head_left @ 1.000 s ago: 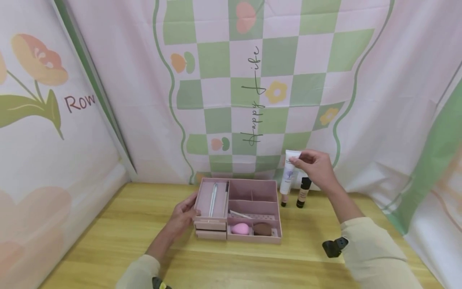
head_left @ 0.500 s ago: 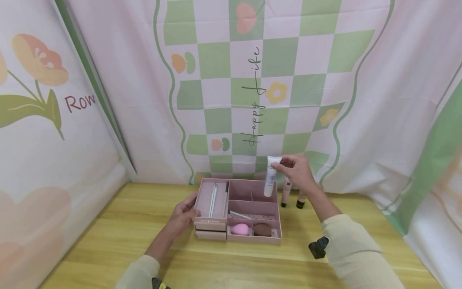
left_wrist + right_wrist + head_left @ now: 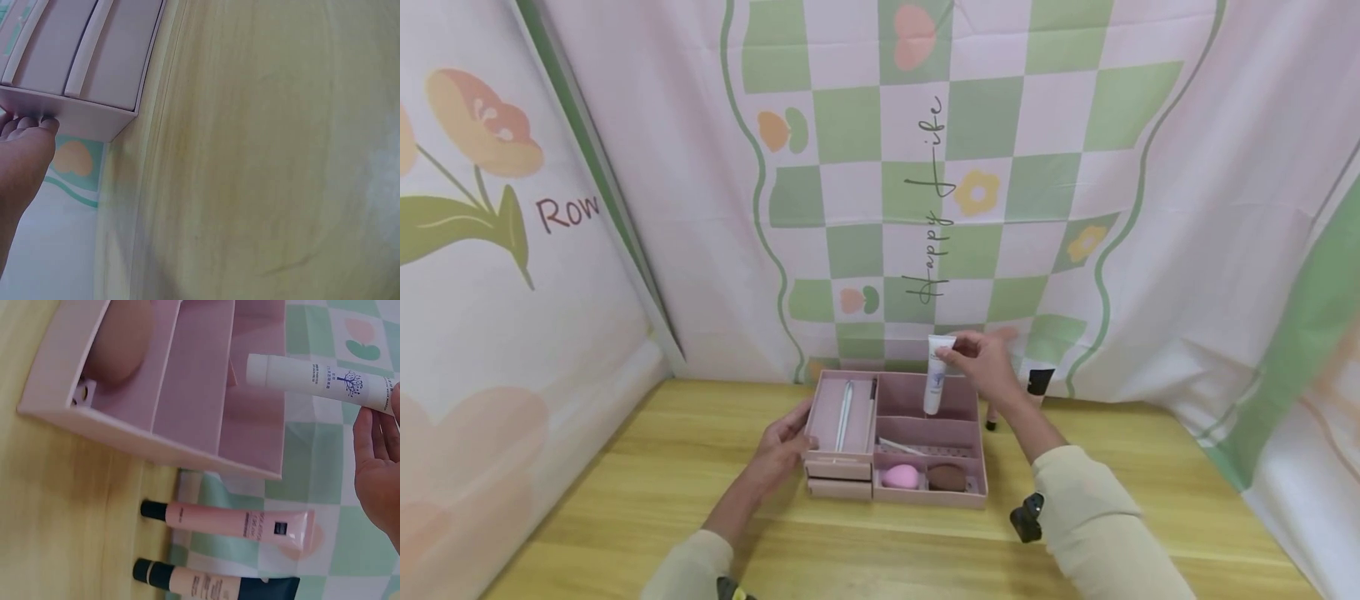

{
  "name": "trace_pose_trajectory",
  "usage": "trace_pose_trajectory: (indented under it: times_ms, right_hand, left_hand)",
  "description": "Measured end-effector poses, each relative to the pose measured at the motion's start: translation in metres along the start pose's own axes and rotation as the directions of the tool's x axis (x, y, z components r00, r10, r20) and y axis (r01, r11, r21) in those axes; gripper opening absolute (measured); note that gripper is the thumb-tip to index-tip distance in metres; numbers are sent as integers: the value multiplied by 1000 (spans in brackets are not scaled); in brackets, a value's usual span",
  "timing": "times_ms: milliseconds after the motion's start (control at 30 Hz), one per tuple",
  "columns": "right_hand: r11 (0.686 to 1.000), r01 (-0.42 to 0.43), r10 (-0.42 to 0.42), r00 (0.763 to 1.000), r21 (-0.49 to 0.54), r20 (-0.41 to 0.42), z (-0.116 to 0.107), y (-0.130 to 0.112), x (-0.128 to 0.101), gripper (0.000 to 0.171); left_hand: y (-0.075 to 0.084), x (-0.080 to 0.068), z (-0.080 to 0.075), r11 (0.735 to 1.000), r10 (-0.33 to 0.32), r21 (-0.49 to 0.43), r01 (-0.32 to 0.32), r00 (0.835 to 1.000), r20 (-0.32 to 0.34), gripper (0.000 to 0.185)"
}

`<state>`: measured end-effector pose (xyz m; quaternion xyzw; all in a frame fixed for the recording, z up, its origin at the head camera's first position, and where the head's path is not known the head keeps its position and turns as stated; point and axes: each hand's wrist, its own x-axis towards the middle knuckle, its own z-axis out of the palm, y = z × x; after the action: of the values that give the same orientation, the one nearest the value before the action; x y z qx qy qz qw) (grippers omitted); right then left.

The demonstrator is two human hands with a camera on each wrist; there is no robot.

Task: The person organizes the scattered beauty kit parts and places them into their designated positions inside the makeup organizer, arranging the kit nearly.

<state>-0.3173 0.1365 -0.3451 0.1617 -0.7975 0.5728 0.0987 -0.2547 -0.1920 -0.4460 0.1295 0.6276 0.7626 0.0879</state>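
A pink organiser box [image 3: 967,497] [image 3: 144,434] with several compartments sits on the wooden table. My right hand [image 3: 979,363] [image 3: 378,462] pinches the top of a white tube [image 3: 936,376] [image 3: 319,382], cap down, over the box's back right compartment. My left hand [image 3: 778,447] [image 3: 22,150] holds the box's left side, fingertips on its edge. A pink sponge [image 3: 898,476] and a brown sponge [image 3: 946,477] [image 3: 119,344] lie in the front compartment. Slim sticks [image 3: 844,403] lie in the left tray.
Right of the box, against the backdrop, stand a pink tube [image 3: 234,520] and a beige tube with a black cap [image 3: 1039,385] [image 3: 212,585]. Patterned cloth walls [image 3: 880,167] close in the back and sides. The box has two small drawers [image 3: 838,479] at its front left.
My right hand has carried the white tube leftward and down, from beside the standing tubes to above the box. The left hand has stayed on the box.
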Motion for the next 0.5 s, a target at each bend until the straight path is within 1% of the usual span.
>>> trace_pose_trajectory:
  times_ms: [133, 333, 400, 500]
  right_hand:
    - [1000, 5, -5, 1000, 15, -16, 10, 2, 1, 31]
    - [999, 24, -26, 998, -46, -63, 23, 8, 2, 31]
    - [999, 37, -39, 996, -33, -82, 28, 12, 2, 31]
    - [998, 49, -54, 993, -47, -104, 35, 17, 2, 29]
  left_hand:
    - [-1, 1, -1, 1000, -2, 11, 2, 1000, 8, 77]
    - [0, 1, -2, 1000, 4, 22, -5, 1000, 30, 77]
    - [0, 1, -2, 1000, 8, 17, -9, 999, 32, 77]
    - [0, 1, -2, 1000, 10, 11, -11, 999, 38, 77]
